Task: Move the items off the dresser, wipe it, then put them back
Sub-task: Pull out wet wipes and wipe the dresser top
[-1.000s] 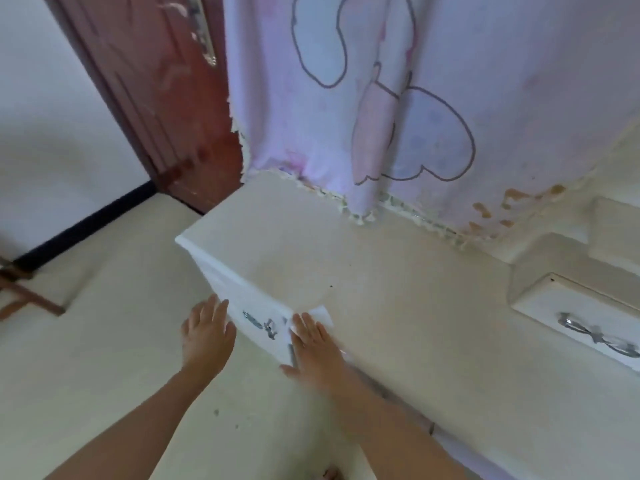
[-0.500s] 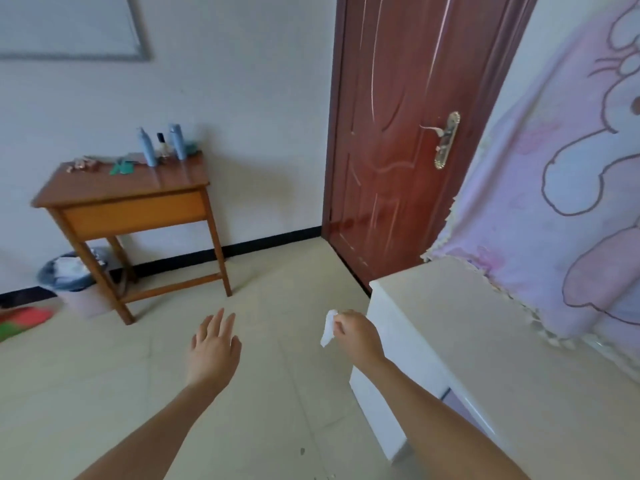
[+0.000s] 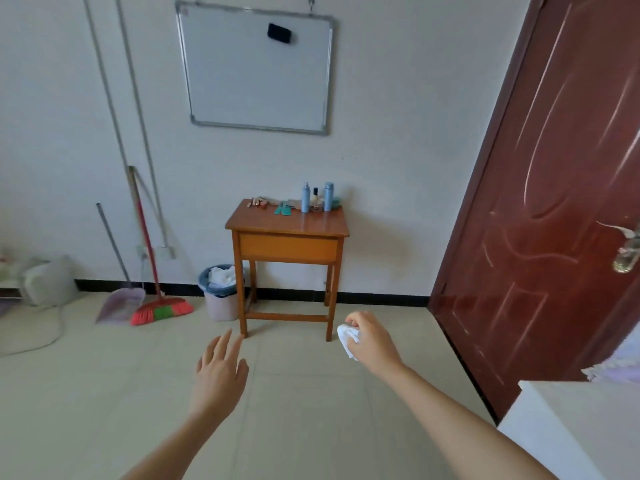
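Note:
The white dresser (image 3: 575, 420) shows only its bare corner at the bottom right. My right hand (image 3: 372, 341) is held out over the floor, closed on a crumpled white wipe (image 3: 347, 336). My left hand (image 3: 220, 370) hangs open beside it, fingers spread, holding nothing. Across the room a small wooden table (image 3: 287, 225) stands against the wall. On it are two blue bottles (image 3: 305, 197), a small dark-capped bottle (image 3: 315, 199), green cards (image 3: 284, 209) and small reddish tubes (image 3: 257, 203).
A lined bin (image 3: 221, 292) stands left of the table. A red broom (image 3: 161, 310) and dustpan (image 3: 121, 304) lean on the wall. A whiteboard (image 3: 256, 67) hangs above. A dark red door (image 3: 554, 209) is on the right. Tiled floor lies between me and the table.
My view has swung left from the dresser top to the wooden table. My right hand lifted the wipe off the dresser edge and now holds it bunched in the air.

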A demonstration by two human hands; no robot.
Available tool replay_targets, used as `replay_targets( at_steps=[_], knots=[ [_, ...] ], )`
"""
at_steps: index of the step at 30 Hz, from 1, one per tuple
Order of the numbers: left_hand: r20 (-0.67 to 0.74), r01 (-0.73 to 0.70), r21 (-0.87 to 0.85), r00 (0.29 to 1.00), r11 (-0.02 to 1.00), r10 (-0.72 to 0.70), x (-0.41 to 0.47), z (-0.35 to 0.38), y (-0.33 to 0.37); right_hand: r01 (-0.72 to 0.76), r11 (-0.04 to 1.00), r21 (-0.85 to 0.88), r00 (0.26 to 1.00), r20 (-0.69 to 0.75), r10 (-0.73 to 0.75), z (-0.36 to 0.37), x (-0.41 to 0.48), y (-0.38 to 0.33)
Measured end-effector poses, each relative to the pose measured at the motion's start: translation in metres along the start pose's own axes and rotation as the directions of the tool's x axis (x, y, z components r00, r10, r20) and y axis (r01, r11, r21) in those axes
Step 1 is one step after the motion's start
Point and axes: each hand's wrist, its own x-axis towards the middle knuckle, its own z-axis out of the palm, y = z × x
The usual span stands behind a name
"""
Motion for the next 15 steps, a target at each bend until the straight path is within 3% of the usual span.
replay_targets(
  at_steps=[7,15],
  knots=[
    [-0.09,0.142,0.068,0.987,0.987,-0.136,0.018,-0.038,-0.06,0.165,0.986,-0.008,0.977,0.135,-0.163,0.041,0.055,-0.068],
    [-0.201,0.17,0.158,0.97,0.973,-0.136,0.079,-0.075,-0.083,0.338,0.94,0.047,0.928,0.148,-0.341,0.068,0.143,-0.119]
  ],
)
